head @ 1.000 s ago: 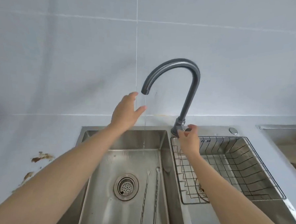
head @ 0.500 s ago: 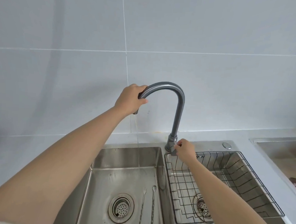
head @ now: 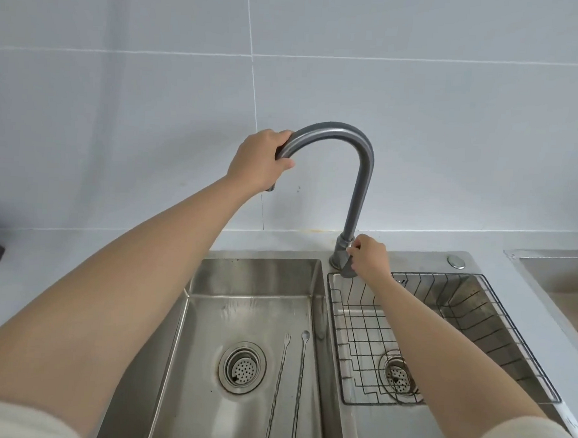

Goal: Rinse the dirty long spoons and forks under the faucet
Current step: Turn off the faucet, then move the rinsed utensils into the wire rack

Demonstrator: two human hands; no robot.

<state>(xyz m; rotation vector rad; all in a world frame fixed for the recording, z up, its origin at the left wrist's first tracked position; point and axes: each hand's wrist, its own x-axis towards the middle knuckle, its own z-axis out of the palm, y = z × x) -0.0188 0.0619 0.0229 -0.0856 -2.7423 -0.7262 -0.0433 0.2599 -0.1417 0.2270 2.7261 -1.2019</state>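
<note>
Two hands on faucet (head: 360, 175): left hand (head: 258, 163) grips spout, right hand (head: 367, 258) grips lever | long fork (head: 277, 385), long spoon (head: 300, 387) lie in left basin (head: 209, 315) | thin, stiff, likely slippery; pinch mid-handle.

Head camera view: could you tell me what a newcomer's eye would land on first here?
First the dark gooseneck faucet at centre, with the left hand wrapped around its spout end and the right hand on the handle at its base. Below, a long fork and long spoon lie side by side in the left basin.
</note>
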